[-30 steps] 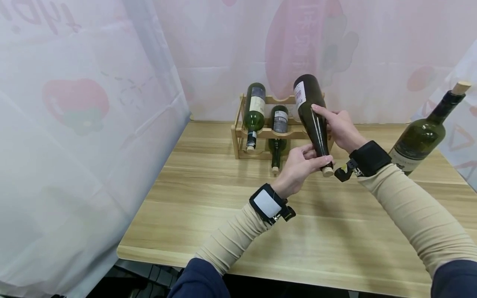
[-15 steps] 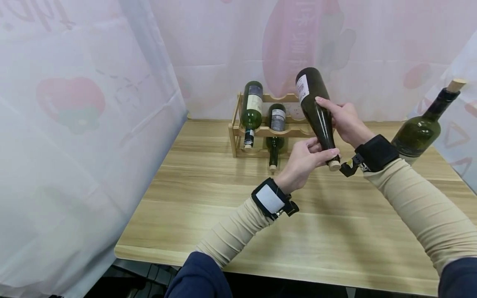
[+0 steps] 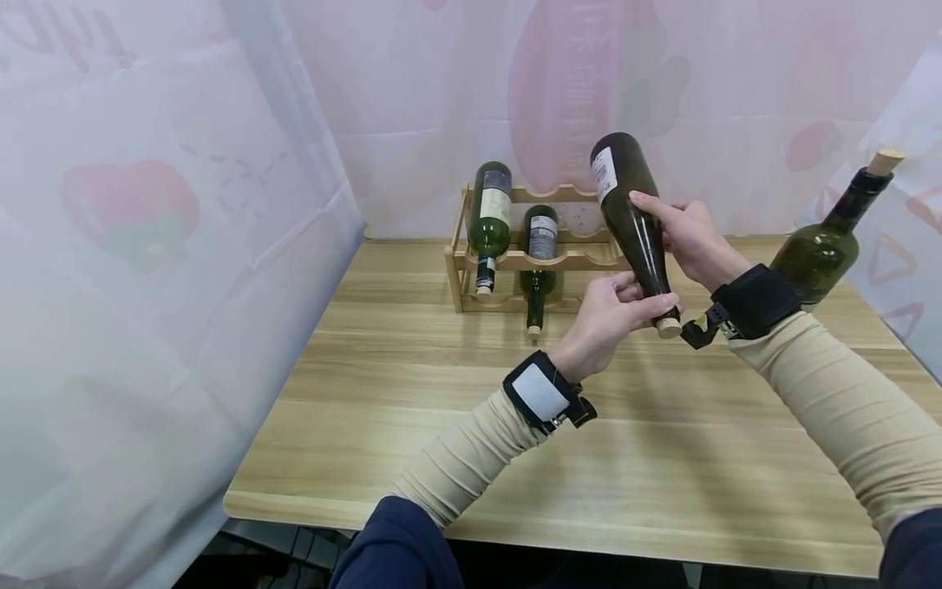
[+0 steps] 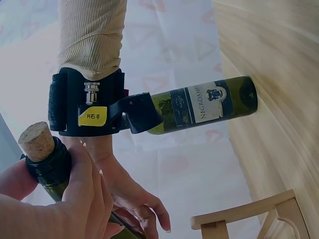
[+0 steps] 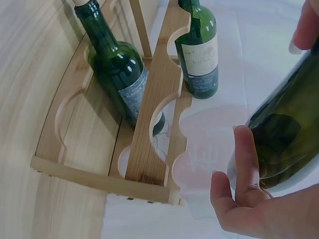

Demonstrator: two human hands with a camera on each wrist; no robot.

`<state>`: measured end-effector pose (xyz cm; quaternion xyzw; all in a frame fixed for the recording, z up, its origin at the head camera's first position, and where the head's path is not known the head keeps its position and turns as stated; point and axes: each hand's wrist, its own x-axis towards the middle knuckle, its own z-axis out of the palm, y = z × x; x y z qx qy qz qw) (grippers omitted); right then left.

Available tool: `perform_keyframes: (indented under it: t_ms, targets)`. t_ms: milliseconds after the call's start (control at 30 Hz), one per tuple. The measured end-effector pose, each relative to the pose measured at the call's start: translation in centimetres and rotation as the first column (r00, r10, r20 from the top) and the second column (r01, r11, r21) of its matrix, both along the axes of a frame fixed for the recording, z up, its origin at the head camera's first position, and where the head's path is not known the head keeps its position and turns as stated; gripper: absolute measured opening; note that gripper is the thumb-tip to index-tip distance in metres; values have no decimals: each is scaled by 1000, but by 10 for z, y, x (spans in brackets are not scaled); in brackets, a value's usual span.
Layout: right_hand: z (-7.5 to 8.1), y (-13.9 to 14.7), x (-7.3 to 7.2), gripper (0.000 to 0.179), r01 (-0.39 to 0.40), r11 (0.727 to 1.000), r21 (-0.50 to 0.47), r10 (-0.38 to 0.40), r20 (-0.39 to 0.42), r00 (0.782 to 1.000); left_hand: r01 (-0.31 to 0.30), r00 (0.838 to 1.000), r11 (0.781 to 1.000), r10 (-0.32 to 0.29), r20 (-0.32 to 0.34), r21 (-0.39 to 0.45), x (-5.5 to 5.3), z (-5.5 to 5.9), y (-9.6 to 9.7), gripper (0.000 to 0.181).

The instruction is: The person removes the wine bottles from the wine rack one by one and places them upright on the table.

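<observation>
Dark-green corked glass bottle (image 3: 643, 249): cut off by right wrist view's right edge | its white paper label (image 3: 605, 174): head-view print too small | upright green glass bottle (image 3: 818, 252): head view, base hidden behind beige-sleeved right arm (image 3: 835, 393)

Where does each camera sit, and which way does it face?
Head: worn there, facing forward and down at the rack; left hand and right hand show.
Left wrist: worn there, facing past both hands toward the standing bottle.
Right wrist: worn there, facing the rack; right-hand fingers show.
Head and right wrist share the held bottle.
</observation>
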<state>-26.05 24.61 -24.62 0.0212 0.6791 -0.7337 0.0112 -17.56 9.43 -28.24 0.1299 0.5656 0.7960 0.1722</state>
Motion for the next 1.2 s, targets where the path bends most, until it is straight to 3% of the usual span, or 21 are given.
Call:
perform_keyframes:
  t_ms: [733, 1200]
  targets:
    - [-5, 20, 8, 41, 8, 997, 73, -11, 34, 999, 10, 1000, 1000, -10, 9, -12, 6, -6, 19, 39]
    - [-10, 24, 11, 26, 14, 999, 50, -15, 23, 1000, 12, 1000, 1000, -12, 10, 9, 8, -10, 25, 33]
